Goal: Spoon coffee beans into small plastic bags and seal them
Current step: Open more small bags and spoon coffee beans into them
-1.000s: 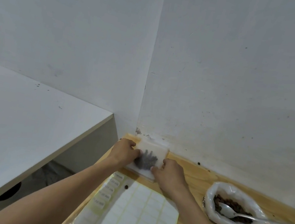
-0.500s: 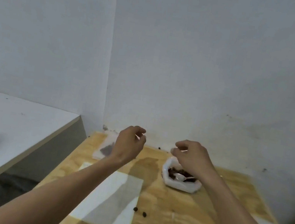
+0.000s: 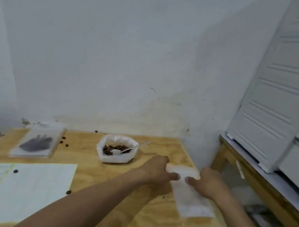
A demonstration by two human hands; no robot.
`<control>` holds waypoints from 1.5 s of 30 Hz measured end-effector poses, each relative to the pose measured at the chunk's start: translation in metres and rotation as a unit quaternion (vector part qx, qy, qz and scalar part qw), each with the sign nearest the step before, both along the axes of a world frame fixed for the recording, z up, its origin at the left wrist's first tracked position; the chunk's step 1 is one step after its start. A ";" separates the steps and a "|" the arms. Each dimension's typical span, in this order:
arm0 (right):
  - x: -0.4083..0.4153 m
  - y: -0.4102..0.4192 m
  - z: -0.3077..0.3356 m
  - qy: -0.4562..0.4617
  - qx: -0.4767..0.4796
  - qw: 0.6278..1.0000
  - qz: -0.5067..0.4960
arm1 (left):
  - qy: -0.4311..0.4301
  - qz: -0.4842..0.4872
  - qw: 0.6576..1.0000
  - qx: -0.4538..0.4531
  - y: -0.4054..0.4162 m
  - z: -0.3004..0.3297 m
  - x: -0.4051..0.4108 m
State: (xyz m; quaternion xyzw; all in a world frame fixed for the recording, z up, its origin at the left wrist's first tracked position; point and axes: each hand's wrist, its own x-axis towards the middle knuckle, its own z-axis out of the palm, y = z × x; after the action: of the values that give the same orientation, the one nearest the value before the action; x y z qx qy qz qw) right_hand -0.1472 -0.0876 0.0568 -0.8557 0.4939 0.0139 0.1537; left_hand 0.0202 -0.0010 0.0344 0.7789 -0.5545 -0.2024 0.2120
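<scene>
Progress, judged from how things lie: one filled bag lies flat at the back of the tabletop, well to the left of the bean bowl, with a dark clump of beans showing through the clear plastic. Whether its top is sealed cannot be told. It looks like one portion is done and another is about to begin.

Both hands are at the stack of empty bags, which lies just right of the bean bowl and runs toward the near edge of the tabletop. The left hand rests on the stack's far end, fingers curled down onto the top sheet. The right hand meets it from the other side, fingers bent onto the same end. Motion blur hides whether either hand has pinched a sheet free or only presses on it.

The bean bowl is white and plastic-lined, with a low heap of brown beans and a spoon lying in it, untouched.

Left to do for this portion: separate a bag, open it, spoon beans in, seal.

A label sheet lies left of the bowl, nearer the viewer. Loose beans are scattered between the filled bag and the bowl.
</scene>
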 end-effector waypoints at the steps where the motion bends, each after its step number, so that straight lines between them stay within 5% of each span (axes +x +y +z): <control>1: -0.004 0.001 -0.008 0.013 0.008 1.000 0.001 | -0.014 -0.011 0.999 0.030 -0.006 -0.006 -0.005; 6: -0.013 0.002 -0.021 -0.054 0.027 0.996 -0.069 | -0.076 -0.031 0.990 0.115 -0.023 -0.017 -0.011; 13: -0.021 -0.010 -0.023 -0.164 0.034 0.981 -0.096 | 0.008 0.023 0.999 0.043 -0.018 -0.028 -0.006; 19: -0.019 -0.011 -0.002 -0.298 0.115 0.943 -0.089 | 0.102 0.101 0.977 -0.158 0.002 -0.024 0.002; 24: 0.010 0.002 0.009 -0.392 0.092 0.913 -0.061 | 0.267 0.142 0.893 -0.334 0.030 0.009 0.022; 30: 0.074 0.052 0.043 -0.510 -0.089 0.855 0.032 | 0.202 0.179 0.845 -0.461 0.083 0.067 0.061; 35: 0.137 0.099 0.091 -0.545 0.128 0.824 0.093 | 0.053 0.175 0.839 -0.513 0.130 0.095 0.088; 40: 0.179 0.122 0.105 -0.545 0.204 0.804 0.121 | -0.079 0.182 0.847 -0.494 0.160 0.093 0.112; 45: 0.208 0.132 0.100 -0.515 0.240 0.808 0.160 | -0.021 0.196 0.868 -0.455 0.176 0.088 0.128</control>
State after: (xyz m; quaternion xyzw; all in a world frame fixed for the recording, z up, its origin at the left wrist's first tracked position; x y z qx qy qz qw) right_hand 0.0610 0.0440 0.1564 -0.7402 0.1798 -0.2863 0.5812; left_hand 0.1487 0.1752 0.1224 0.6928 -0.4251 0.1351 0.5666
